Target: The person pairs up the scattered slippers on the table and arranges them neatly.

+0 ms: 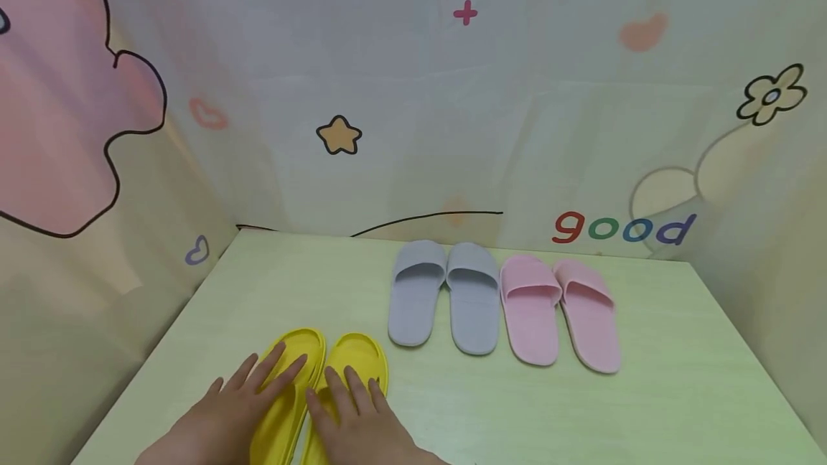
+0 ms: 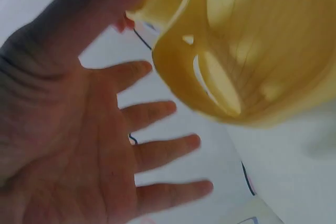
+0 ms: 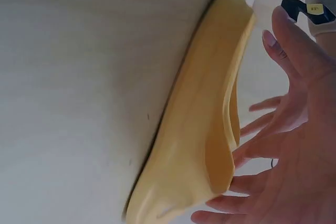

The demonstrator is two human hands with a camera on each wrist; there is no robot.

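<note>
A pair of yellow slippers lies at the front left of the table, side by side with the toe ends away from me. My left hand [image 1: 239, 407] is over the left yellow slipper [image 1: 302, 346], fingers spread. Over the right yellow slipper [image 1: 355, 354] is my right hand [image 1: 362, 422], its fingers extended toward the toe end. The left wrist view shows the open left palm [image 2: 79, 140] beside a slipper [image 2: 262, 40], with nothing gripped. In the right wrist view the right fingers [image 3: 252, 182] reach straight across the top of the slipper [image 3: 184, 129].
A grey pair of slippers [image 1: 413, 314] stands at the back middle of the pale green table [image 1: 646, 422]. Right beside it is a pink pair [image 1: 533, 336]. Behind the table hangs a printed curtain [image 1: 413, 178], which also encloses both sides.
</note>
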